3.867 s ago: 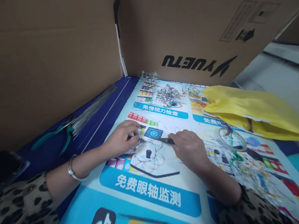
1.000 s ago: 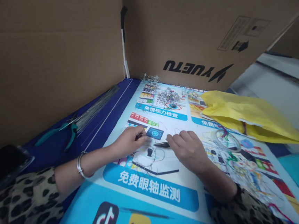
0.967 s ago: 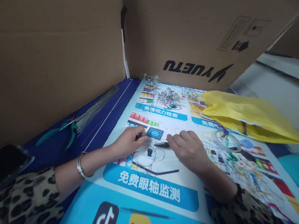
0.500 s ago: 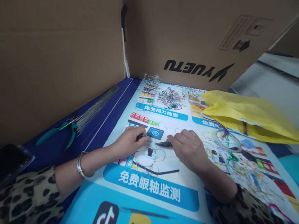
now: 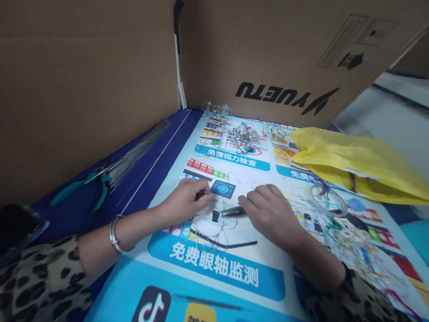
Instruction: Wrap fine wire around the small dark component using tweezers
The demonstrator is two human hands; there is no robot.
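My right hand is closed around dark, narrow-tipped pliers, whose jaws point left toward my other hand. The plier handles are hidden inside the fist. My left hand is pinched shut on a fine wire; the fingertips and the exact grip are partly hidden. Faint loops of this wire hang below and between the two hands, over the printed sheet. A gap separates the hands.
Teal-handled pliers and a bundle of straight wires lie at left, near a phone. Tangled wire scraps lie behind. A wire coil and yellow bag are at right. Cardboard walls enclose the back.
The pliers in my right hand have turned slightly, their tips now a little lower and blurred. My left hand has stayed nearly in place. The view has shifted slightly.
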